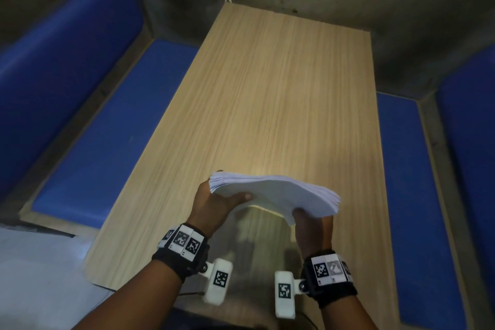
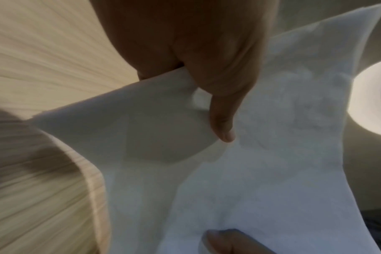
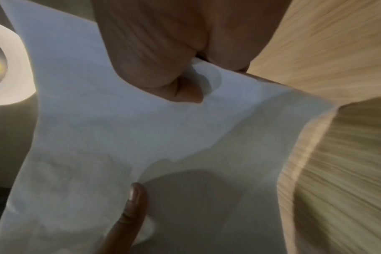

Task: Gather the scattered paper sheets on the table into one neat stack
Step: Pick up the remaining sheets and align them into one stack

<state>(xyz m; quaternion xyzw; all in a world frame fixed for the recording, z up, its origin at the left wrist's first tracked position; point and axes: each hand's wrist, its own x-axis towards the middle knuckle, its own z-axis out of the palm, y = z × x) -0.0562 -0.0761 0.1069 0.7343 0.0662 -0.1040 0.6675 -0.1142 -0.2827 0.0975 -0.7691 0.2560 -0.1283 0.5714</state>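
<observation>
A thick stack of white paper sheets [image 1: 278, 194] is held up on edge above the near end of the wooden table [image 1: 267, 88], bowed in the middle. My left hand [image 1: 214, 201] grips its left end, thumb on the near face. My right hand [image 1: 312, 225] grips the lower right end. In the left wrist view the paper stack [image 2: 261, 154] fills the middle, with the left hand [image 2: 207, 72] pinching its edge. In the right wrist view the right hand [image 3: 174, 72] pinches the paper stack [image 3: 120, 137] from above, and the other hand's thumb [image 3: 130, 206] lies on the sheet.
Blue padded benches run along the table's left side [image 1: 107, 120] and right side [image 1: 417, 195]. A dark wall stands behind the table's far end. A round ceiling lamp [image 2: 376, 96] shows in both wrist views.
</observation>
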